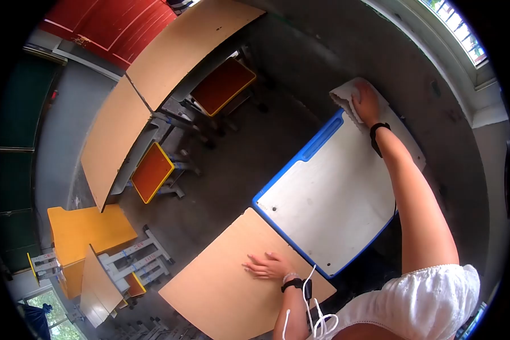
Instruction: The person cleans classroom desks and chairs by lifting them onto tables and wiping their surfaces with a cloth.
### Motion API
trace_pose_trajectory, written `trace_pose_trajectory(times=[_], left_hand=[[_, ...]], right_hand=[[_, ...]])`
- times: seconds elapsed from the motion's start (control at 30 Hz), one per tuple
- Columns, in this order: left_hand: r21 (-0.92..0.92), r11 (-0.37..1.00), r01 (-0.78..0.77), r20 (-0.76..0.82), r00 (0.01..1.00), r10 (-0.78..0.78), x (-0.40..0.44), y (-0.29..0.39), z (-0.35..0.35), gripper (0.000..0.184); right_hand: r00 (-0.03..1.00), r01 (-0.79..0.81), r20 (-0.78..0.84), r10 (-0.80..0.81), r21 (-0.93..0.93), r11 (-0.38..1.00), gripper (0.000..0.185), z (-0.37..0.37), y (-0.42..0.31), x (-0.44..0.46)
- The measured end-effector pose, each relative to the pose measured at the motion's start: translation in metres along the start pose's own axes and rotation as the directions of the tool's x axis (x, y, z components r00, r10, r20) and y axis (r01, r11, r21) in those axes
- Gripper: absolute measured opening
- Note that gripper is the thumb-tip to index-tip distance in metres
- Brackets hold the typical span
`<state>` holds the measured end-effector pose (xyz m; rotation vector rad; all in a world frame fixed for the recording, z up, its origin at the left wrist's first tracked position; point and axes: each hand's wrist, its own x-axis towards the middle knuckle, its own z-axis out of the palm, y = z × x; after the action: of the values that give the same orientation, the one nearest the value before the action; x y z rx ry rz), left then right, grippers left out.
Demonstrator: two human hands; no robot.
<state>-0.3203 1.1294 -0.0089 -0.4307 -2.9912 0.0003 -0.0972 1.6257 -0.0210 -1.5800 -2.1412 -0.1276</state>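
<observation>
My right hand presses a white cloth onto the far corner of a white desktop with a blue rim. Part of the cloth hangs past the desk's edge, and some of it is hidden under the hand. My left hand lies flat on a beige desktop, fingers spread, holding nothing. The two desks stand side by side with their edges touching or nearly so. Each wrist wears a black band.
Two beige desks stand across the aisle, with red-brown stools under them. A yellow desk and a tilted beige desk are at the lower left. A dark wall with a window borders the right.
</observation>
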Motion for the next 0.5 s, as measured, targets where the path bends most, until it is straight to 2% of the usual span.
trace_pose_trajectory(times=[0.13,0.23,0.27,0.37,0.5], left_hand=[[-0.017,1.0,0.009,-0.002,1.0,-0.009,0.0,0.004,0.002,0.055],[-0.018,1.0,0.025,0.049,0.999,-0.024,0.0,0.002,-0.007,0.055],[-0.021,0.999,0.031,0.051,0.998,-0.029,0.0,0.003,-0.006,0.055],[-0.01,0.999,0.047,0.065,0.997,-0.046,-0.001,-0.001,-0.001,0.055],[-0.01,0.999,0.049,0.046,0.998,-0.048,0.001,0.001,-0.002,0.055]], right_hand=[[0.999,0.007,-0.032,-0.01,-0.114,0.994,0.048,-0.001,-0.015,-0.026],[0.996,0.075,0.057,-0.075,-0.003,0.997,0.051,-0.022,-0.059,-0.066],[0.988,0.074,0.133,-0.079,0.039,0.996,0.053,-0.032,-0.077,-0.081],[0.947,0.105,0.291,-0.135,0.116,0.988,0.058,-0.057,-0.125,-0.124],[0.879,0.171,0.398,-0.261,0.248,0.954,0.06,-0.08,-0.18,-0.16]])
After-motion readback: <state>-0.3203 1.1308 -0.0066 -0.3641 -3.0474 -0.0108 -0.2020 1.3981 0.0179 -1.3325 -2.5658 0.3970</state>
